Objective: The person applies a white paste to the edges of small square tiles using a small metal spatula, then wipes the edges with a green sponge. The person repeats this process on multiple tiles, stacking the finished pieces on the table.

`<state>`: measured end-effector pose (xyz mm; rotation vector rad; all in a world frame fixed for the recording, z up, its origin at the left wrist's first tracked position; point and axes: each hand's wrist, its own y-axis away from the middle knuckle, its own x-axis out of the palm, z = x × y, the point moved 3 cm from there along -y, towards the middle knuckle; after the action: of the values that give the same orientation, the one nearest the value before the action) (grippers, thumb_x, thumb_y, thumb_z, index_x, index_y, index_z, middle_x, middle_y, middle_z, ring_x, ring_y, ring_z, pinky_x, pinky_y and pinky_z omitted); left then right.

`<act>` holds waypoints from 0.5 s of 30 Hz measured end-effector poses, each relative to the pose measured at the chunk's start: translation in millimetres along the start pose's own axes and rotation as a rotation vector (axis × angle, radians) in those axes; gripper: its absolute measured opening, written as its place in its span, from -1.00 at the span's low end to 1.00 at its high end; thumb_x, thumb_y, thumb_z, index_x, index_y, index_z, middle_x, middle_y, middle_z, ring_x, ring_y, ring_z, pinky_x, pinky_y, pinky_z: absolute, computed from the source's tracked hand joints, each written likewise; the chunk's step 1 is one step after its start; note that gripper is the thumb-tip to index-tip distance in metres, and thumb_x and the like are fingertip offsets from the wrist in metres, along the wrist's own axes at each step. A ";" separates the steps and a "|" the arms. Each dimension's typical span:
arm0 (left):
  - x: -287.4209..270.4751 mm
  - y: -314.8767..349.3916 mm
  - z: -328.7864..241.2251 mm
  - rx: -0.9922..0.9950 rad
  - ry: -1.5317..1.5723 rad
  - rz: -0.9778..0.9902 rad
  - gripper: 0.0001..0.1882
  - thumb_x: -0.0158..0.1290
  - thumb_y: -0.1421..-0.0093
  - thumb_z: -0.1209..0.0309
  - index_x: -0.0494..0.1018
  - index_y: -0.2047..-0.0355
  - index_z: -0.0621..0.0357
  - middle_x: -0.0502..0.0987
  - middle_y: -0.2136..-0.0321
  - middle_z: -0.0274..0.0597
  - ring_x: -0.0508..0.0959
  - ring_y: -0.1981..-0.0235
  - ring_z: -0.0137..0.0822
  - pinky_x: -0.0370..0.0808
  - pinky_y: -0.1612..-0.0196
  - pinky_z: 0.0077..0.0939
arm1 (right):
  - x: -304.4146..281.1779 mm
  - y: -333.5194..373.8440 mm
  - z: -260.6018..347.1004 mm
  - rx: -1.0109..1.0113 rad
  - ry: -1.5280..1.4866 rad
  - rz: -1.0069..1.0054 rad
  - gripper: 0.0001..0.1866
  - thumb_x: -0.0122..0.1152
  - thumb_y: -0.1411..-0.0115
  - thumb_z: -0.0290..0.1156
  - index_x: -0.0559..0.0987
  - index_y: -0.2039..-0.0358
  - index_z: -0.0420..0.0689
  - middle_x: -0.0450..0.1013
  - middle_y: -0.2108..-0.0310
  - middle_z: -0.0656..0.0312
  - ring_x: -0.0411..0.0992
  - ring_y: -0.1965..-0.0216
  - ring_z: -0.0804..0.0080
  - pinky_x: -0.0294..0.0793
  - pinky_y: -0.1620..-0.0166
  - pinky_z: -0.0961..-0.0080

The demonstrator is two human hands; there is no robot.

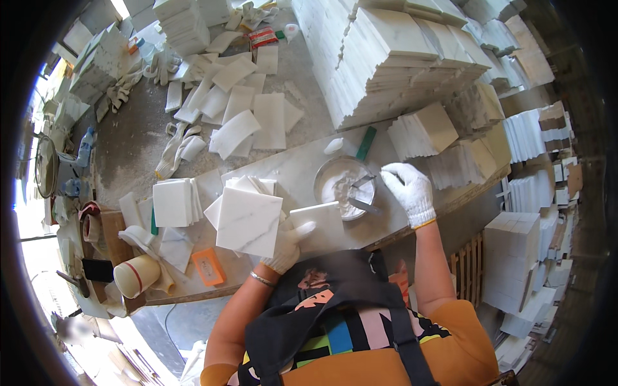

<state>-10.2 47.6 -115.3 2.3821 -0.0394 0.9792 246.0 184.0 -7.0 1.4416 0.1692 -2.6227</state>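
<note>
Over the near edge of the bench (293,183), a thin pale tile (325,225) is held in the gloved left grip (288,249), which is closed on the tile's left side with the thumb laid across the face; the fingers underneath are hidden. By its look, the tile is judged to be stiff, smooth and moderately heavy for its size, easily chipped at the corners and made slippery by dust or wet paste, so it would best be taken by opposite edges or pinched well in from a corner, with the palm kept below. Most of the slab is set to the right of the left grip, just short of the metal bowl (316,183), in which white paste is seen with a spatula (364,206). Just left of that grip a veined tile (248,222) is set on top of a loose stack; whether the glove is touched by it cannot be told. Beyond the bowl, well apart from the pale tile, the gloved right grip (407,188) is placed with fingers together and slightly bent; nothing is seen in it, though whether something small is pinched cannot be told.
</note>
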 end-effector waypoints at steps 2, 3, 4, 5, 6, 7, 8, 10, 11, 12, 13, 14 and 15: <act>-1.8 -0.7 0.7 -0.009 0.020 0.000 -0.65 0.03 -0.29 0.49 0.40 -0.08 0.29 0.54 0.07 -0.19 0.55 0.06 -0.34 0.54 -0.03 -0.40 | 2.1 32.9 4.3 0.025 0.129 0.056 -0.71 0.28 -0.16 -0.09 0.66 0.17 0.07 0.58 0.23 0.21 0.55 0.23 0.18 0.54 0.14 0.34; -1.7 -1.4 -0.1 -0.014 0.027 0.006 -0.65 0.03 -0.30 0.49 0.40 -0.08 0.29 0.53 0.07 -0.19 0.55 0.06 -0.34 0.55 -0.04 -0.39 | 6.0 45.6 4.4 -0.035 0.216 0.030 -0.65 0.27 -0.16 -0.04 0.64 0.10 0.10 0.57 0.21 0.22 0.55 0.21 0.19 0.53 0.14 0.30; -2.3 -1.5 -0.4 -0.019 0.027 0.006 -0.65 0.02 -0.30 0.49 0.39 -0.08 0.28 0.53 0.06 -0.19 0.55 0.05 -0.33 0.55 -0.04 -0.38 | 9.5 56.6 4.5 -0.032 0.235 0.045 -0.62 0.25 -0.17 -0.03 0.62 0.04 0.15 0.56 0.18 0.22 0.54 0.19 0.18 0.53 0.14 0.29; -3.2 -1.2 -0.6 -0.023 0.028 0.006 -0.66 0.02 -0.31 0.49 0.39 -0.09 0.28 0.52 0.06 -0.20 0.55 0.05 -0.33 0.56 -0.04 -0.38 | 13.6 63.7 3.4 0.038 0.198 0.116 -0.59 0.27 -0.17 -0.05 0.61 0.00 0.13 0.57 0.16 0.20 0.55 0.18 0.18 0.52 0.11 0.31; -2.8 -1.7 -1.3 -0.026 0.027 0.009 -0.66 0.01 -0.32 0.49 0.38 -0.09 0.27 0.52 0.06 -0.20 0.55 0.05 -0.33 0.56 -0.05 -0.37 | 14.8 67.3 8.4 0.107 0.162 0.184 -0.56 0.30 -0.16 -0.07 0.59 -0.04 0.10 0.57 0.15 0.17 0.55 0.16 0.18 0.51 0.09 0.34; -2.6 -1.7 -2.0 -0.038 0.042 0.013 -0.66 0.01 -0.32 0.48 0.38 -0.09 0.27 0.52 0.05 -0.20 0.55 0.04 -0.33 0.56 -0.06 -0.36 | 19.4 69.6 9.5 0.114 0.135 0.178 -0.57 0.30 -0.16 -0.09 0.60 -0.03 0.10 0.57 0.16 0.17 0.55 0.18 0.17 0.52 0.10 0.34; -2.4 -1.4 -2.6 -0.049 0.057 0.016 -0.66 0.00 -0.33 0.48 0.37 -0.10 0.27 0.51 0.05 -0.21 0.55 0.04 -0.32 0.56 -0.06 -0.36 | 25.5 71.4 9.1 0.120 0.107 0.173 -0.59 0.30 -0.17 -0.11 0.61 -0.02 0.10 0.57 0.18 0.17 0.55 0.19 0.17 0.52 0.12 0.34; -2.8 -1.5 -2.4 -0.051 0.068 0.021 -0.65 0.00 -0.33 0.47 0.36 -0.11 0.27 0.51 0.04 -0.21 0.55 0.04 -0.32 0.56 -0.07 -0.35 | 31.6 71.6 6.6 0.111 0.053 0.147 -0.63 0.31 -0.17 -0.16 0.63 0.01 0.08 0.58 0.21 0.17 0.56 0.21 0.17 0.52 0.14 0.35; -4.8 -2.4 -1.0 -0.044 0.063 0.020 -0.65 0.00 -0.34 0.47 0.36 -0.11 0.27 0.51 0.04 -0.21 0.55 0.03 -0.32 0.56 -0.07 -0.35 | 33.7 70.0 5.2 0.098 0.023 0.128 -0.66 0.31 -0.17 -0.19 0.65 0.04 0.07 0.59 0.22 0.16 0.56 0.22 0.16 0.52 0.14 0.35; -5.6 -3.0 -0.4 -0.037 0.060 0.019 -0.65 0.00 -0.34 0.46 0.36 -0.11 0.26 0.50 0.03 -0.21 0.55 0.03 -0.32 0.57 -0.06 -0.34 | 36.0 68.9 3.7 0.084 -0.005 0.109 -0.69 0.31 -0.17 -0.22 0.66 0.07 0.05 0.59 0.24 0.15 0.56 0.23 0.16 0.53 0.15 0.36; -6.3 -2.8 -0.1 -0.039 0.052 0.014 -0.65 0.00 -0.34 0.46 0.35 -0.12 0.26 0.50 0.03 -0.20 0.55 0.03 -0.31 0.58 -0.06 -0.33 | 37.3 68.6 3.3 0.061 -0.059 0.048 -0.75 0.33 -0.15 -0.33 0.68 0.13 -0.02 0.60 0.26 0.13 0.57 0.24 0.19 0.53 0.15 0.38; -6.6 -2.4 -0.7 -0.041 0.045 0.008 -0.65 0.00 -0.34 0.45 0.35 -0.12 0.26 0.50 0.03 -0.20 0.55 0.03 -0.31 0.58 -0.05 -0.31 | 37.4 67.9 2.7 0.061 -0.095 0.045 -0.75 0.33 -0.15 -0.35 0.68 0.13 -0.05 0.60 0.25 0.12 0.58 0.23 0.21 0.53 0.15 0.39; -6.1 -2.8 0.4 -0.042 0.043 0.004 -0.64 0.00 -0.34 0.45 0.35 -0.12 0.26 0.50 0.03 -0.20 0.56 0.02 -0.30 0.59 -0.05 -0.30 | 35.3 66.4 1.2 0.059 -0.125 0.044 -0.75 0.33 -0.15 -0.37 0.68 0.14 -0.08 0.61 0.24 0.12 0.58 0.23 0.23 0.53 0.14 0.39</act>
<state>-13.8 48.7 -120.9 2.3232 -0.0484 1.0219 238.2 116.0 -38.2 1.2780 0.0467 -2.6928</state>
